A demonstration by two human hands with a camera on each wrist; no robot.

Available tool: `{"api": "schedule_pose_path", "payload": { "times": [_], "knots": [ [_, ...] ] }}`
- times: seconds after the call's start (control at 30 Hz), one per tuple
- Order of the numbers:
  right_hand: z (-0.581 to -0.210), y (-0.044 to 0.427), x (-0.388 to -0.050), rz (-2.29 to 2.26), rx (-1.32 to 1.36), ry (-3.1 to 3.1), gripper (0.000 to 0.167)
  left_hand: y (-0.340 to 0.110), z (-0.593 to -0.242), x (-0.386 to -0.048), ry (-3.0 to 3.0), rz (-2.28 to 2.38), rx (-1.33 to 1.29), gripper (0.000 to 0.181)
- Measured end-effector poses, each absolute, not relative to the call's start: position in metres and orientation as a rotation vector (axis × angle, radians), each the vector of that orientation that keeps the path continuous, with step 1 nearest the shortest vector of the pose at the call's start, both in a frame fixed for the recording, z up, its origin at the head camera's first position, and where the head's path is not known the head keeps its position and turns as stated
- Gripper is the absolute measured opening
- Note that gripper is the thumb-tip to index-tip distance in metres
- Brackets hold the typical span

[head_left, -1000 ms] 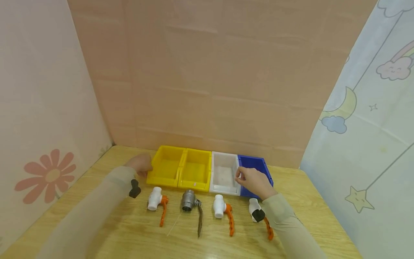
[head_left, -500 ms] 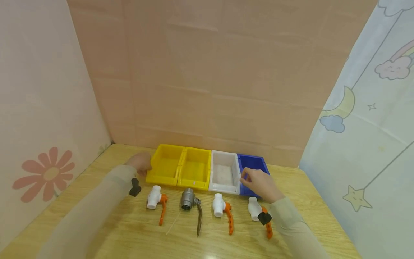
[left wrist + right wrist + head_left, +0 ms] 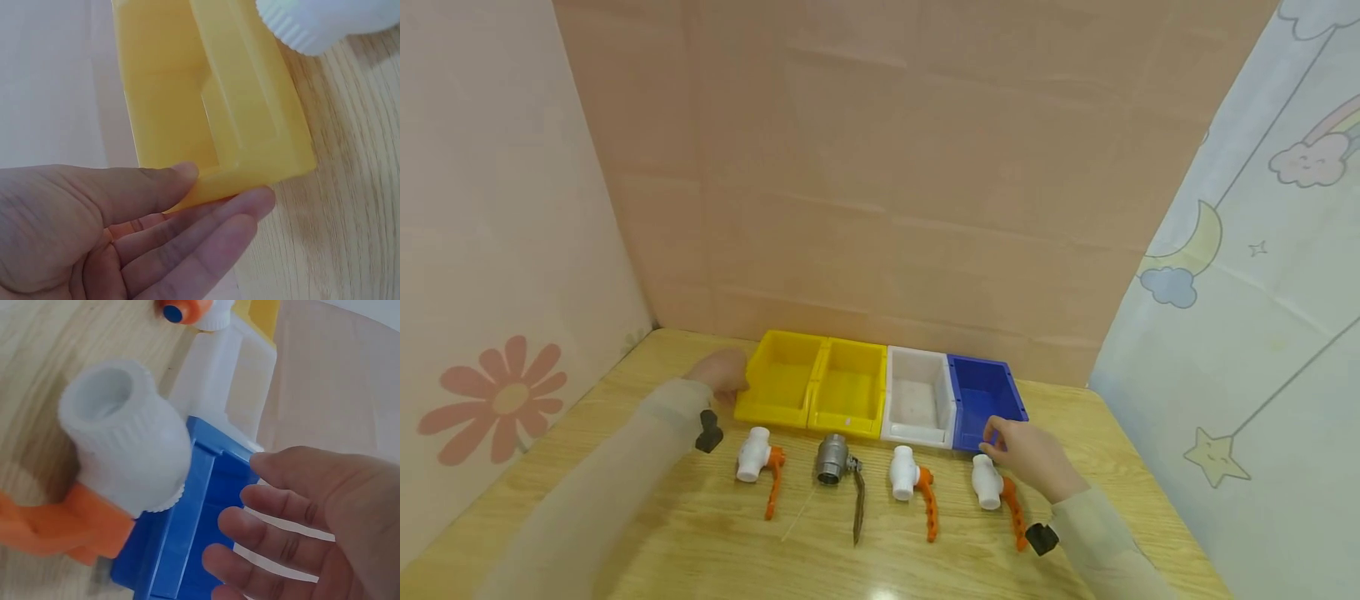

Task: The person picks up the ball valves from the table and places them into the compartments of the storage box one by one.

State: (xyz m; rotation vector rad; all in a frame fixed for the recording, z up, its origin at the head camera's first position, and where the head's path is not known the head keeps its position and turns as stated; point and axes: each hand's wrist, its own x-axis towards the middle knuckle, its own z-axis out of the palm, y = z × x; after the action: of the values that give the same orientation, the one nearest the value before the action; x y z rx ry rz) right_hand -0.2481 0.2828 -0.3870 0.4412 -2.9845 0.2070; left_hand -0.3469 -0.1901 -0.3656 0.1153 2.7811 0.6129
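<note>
My left hand (image 3: 722,372) grips the outer rim of the leftmost yellow bin (image 3: 771,414); in the left wrist view the thumb lies on the rim and the fingers are outside the wall. My right hand (image 3: 1030,457) hovers by the front of the blue bin (image 3: 972,392), holding nothing, its fingers relaxed and bent. Just beside it lies a white plastic ball valve (image 3: 987,482) with an orange handle, large in the right wrist view. A second yellow bin (image 3: 850,392) and a white bin (image 3: 917,396) stand between the outer two.
Along the front of the bins lie two more white ball valves, one on the left (image 3: 753,455) and one near the middle (image 3: 903,473), plus a metal ball valve (image 3: 832,460) with a dark lever. Fabric walls (image 3: 880,208) enclose the wooden table (image 3: 700,517).
My right hand has moved from the border of the white and blue bins rightward and nearer, to the blue bin's front, uncovering the rightmost valve. The left hand keeps its grip.
</note>
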Motion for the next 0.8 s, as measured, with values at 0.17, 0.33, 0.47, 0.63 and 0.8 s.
{"api": "schedule_pose_path", "payload": {
  "times": [0.17, 0.33, 0.47, 0.63, 0.8],
  "knots": [
    [-0.392, 0.286, -0.241, 0.265, 0.378, -3.063, 0.018, -0.19, -0.365, -0.346, 2.779, 0.623, 0.105, 0.021],
    [-0.396, 0.288, -0.238, 0.279, 0.32, -3.151, 0.036, -0.19, -0.365, -0.345, 2.784, 0.622, 0.129, 0.019],
    [-0.401, 0.288, -0.239, 0.298, 0.287, -3.192, 0.044, -0.19, -0.365, -0.346, 2.789, 0.612, 0.144, 0.018],
    [-0.407, 0.286, -0.239, 0.323, 0.274, -3.206, 0.05, -0.191, -0.366, -0.348, 2.79, 0.58, 0.155, 0.013],
    [-0.409, 0.284, -0.237, 0.326, 0.289, -3.208, 0.055, -0.19, -0.367, -0.348, 2.787, 0.571, 0.159, 0.012]
  ]
}}
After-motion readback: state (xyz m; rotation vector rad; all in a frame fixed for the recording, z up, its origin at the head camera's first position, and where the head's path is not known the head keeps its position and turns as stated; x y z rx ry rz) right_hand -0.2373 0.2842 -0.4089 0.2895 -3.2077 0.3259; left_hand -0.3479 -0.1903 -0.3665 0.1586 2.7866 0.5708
